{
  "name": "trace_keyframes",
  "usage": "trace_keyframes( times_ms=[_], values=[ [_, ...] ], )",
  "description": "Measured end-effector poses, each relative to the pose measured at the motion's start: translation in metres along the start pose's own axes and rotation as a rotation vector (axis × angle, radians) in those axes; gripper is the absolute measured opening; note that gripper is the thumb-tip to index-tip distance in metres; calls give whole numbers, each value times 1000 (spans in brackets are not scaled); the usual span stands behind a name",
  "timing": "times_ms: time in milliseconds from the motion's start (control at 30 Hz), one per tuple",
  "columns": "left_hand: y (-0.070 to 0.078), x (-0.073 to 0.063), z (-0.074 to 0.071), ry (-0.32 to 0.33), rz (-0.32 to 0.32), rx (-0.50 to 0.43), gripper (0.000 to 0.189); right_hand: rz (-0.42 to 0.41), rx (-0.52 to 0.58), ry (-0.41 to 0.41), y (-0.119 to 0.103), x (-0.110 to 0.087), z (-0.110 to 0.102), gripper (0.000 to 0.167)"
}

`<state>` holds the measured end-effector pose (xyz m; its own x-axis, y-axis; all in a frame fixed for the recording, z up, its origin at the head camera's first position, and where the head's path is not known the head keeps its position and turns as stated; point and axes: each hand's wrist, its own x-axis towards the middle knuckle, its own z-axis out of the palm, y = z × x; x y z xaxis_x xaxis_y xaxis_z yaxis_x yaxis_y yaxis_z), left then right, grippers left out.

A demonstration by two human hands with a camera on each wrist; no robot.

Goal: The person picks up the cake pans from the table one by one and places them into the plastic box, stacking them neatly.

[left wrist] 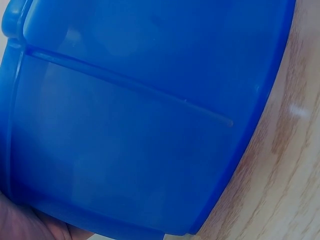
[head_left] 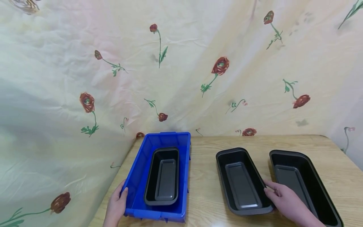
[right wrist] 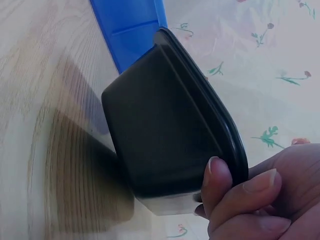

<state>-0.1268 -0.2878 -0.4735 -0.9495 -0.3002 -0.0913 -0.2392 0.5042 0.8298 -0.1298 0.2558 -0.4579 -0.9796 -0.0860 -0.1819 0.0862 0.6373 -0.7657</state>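
Note:
A blue plastic bin stands at the left of the table, with one dark loaf pan lying inside it. My left hand grips the bin's near left corner, thumb over the rim; the left wrist view shows the bin's outer blue wall close up. My right hand pinches the right rim of a second dark loaf pan, near its front corner. In the right wrist view this pan looks lifted at least partly, its shadow on the wood. Its inside holds nothing.
A third dark loaf pan sits at the right, partly behind my right hand and forearm. The light wooden table shows between the bin and the held pan. A flower-printed cloth hangs behind and at the left.

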Motion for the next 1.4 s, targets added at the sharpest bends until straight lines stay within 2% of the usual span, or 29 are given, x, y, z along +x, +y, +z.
trace_keyframes(
  times_ms=[267,633,767,1033,1400],
  values=[
    [-1,0,0,1,6,-3,50,-5,76,-8,-7,-3,0,54],
    [-4,3,0,14,18,2,48,47,217,-66,-21,-3,-2,57],
    [-4,2,-1,14,23,-4,48,38,252,-69,-27,-4,-2,57],
    [-3,1,0,12,15,1,48,-33,276,-63,-36,-6,-1,59],
    [-1,0,0,13,8,-8,49,-48,308,-74,-53,-6,-1,59]
  ],
)
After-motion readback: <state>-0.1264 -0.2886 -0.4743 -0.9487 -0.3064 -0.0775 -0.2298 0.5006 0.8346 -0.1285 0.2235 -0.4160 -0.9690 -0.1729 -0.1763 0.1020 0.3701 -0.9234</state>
